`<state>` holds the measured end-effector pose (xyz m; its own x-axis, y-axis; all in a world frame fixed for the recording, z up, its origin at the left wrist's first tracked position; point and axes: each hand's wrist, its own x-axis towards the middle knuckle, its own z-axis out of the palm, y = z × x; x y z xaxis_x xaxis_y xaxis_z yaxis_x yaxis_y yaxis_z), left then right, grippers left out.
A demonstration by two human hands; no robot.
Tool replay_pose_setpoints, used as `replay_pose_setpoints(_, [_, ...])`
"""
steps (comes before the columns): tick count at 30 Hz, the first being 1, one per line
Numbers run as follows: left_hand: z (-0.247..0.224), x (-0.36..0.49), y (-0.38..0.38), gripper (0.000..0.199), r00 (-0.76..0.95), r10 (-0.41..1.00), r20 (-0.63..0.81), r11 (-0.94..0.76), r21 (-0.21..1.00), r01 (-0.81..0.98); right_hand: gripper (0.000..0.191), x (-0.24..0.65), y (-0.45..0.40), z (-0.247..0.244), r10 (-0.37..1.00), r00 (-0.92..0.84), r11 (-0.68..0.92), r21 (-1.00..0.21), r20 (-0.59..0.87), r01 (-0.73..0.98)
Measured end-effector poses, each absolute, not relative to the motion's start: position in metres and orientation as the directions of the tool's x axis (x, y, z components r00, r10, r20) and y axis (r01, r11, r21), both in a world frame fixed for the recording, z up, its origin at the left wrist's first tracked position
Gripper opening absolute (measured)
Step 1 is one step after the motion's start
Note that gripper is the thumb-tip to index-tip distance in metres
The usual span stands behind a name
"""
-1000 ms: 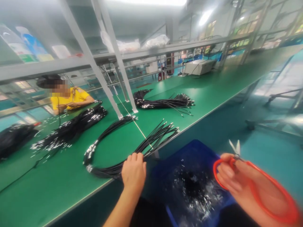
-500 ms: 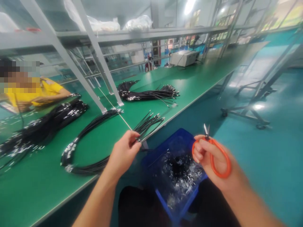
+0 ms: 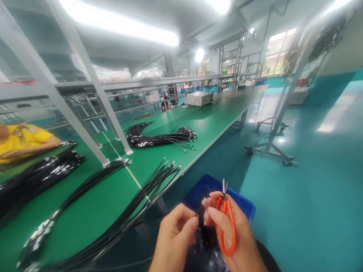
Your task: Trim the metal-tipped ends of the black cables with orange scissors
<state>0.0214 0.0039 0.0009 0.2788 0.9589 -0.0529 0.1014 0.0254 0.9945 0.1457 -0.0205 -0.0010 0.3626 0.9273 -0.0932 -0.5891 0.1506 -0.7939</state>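
Pinching a thin black cable (image 3: 199,211) above the blue plastic bin (image 3: 248,206), the left hand (image 3: 174,236) has thumb and fingers closed on it; its short visible length slants up and right, pale tip at the fingers of the right hand (image 3: 236,230). That hand holds scissors (image 3: 224,196) with smooth orange loop handles, their long axis running away from the wearer, narrow metal blades slightly parted. Leftward, a curved black cable bundle (image 3: 121,223) with white-tipped ends lies on the smooth green table (image 3: 85,226). Farther off are a folded bundle (image 3: 161,139), a pale boxy unit (image 3: 199,99) and, at left, a yellow-shirted person (image 3: 28,139).
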Motion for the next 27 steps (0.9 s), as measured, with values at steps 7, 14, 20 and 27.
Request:
replay_pose_setpoints(7, [-0.002,0.024,-0.004,0.025,0.211,0.971,-0.11,0.094,0.992,0.086,0.024,0.136,-0.019,0.005,0.901,0.419,0.172,-0.794,-0.113,-0.583])
replay_pose_setpoints(14, [-0.008,0.019,-0.005,0.021,0.165,0.986,0.016,-0.049,0.98,0.195,0.023,0.137,-0.019,0.007,0.916,0.387,0.156,-0.797,-0.104,-0.583])
replay_pose_setpoints(20, [-0.009,0.013,-0.006,0.019,0.302,0.953,0.021,-0.05,0.995,0.09,0.023,0.138,-0.024,-0.002,0.96,0.16,-0.023,-0.637,-0.229,-0.77])
replay_pose_setpoints(27, [0.0,0.021,-0.001,0.02,0.251,0.967,0.033,-0.005,0.994,-0.112,0.021,0.122,-0.026,-0.004,0.961,0.169,-0.01,-0.638,-0.219,-0.77])
